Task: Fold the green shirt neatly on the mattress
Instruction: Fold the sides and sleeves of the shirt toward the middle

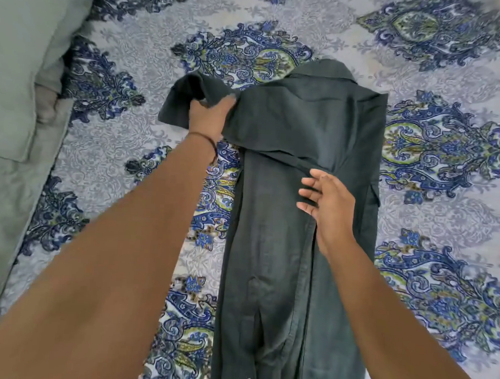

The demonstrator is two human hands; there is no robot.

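The dark green shirt [292, 249] lies lengthwise on the patterned mattress [445, 199], collar at the far end and its sides folded inward into a long strip. My left hand [207, 117] grips the shirt's left sleeve near the shoulder and holds it lifted off the bed, the cuff end hanging to the left. My right hand [326, 205] rests flat on the middle of the shirt with fingers spread, pressing the cloth just below the folded sleeve edge. A thin band circles my left wrist.
A grey-green pillow [20, 70] and matching bedding [1, 219] lie along the left edge of the mattress. The blue and grey paisley sheet spreads out around the shirt on the right and far sides.
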